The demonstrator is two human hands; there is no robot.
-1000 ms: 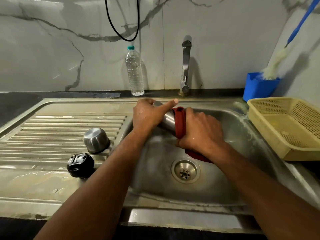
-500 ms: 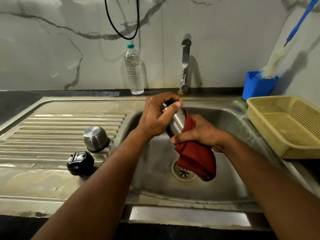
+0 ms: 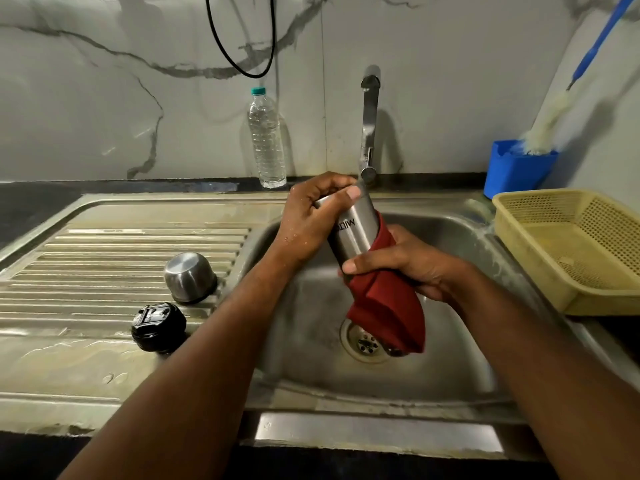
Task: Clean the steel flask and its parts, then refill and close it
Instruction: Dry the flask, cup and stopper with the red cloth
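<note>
Over the sink basin (image 3: 450, 341) I hold the steel flask (image 3: 349, 233) tilted, its upper end toward the tap. My left hand (image 3: 311, 216) grips that upper end, thumb across the steel. My right hand (image 3: 412, 265) grips a red cloth (image 3: 384, 306) wrapped round the flask's lower part; the cloth hangs down and hides the flask's bottom. The steel cup lid (image 3: 189, 277) stands upside down on the ribbed drainboard (image 3: 104, 271). The black stopper (image 3: 157, 327) lies just in front of it.
A tap (image 3: 369, 126) rises behind the basin, with a clear water bottle (image 3: 266, 140) to its left. At the right stand a yellow plastic basket (image 3: 575, 251) and a blue holder (image 3: 516, 168) with a bottle brush (image 3: 550, 123). A black cable (image 3: 242, 39) hangs on the wall.
The flask swung from lying nearly level to a steep tilt. My right hand with the cloth slid down its body toward the lower end, and the cloth now hangs over the drain.
</note>
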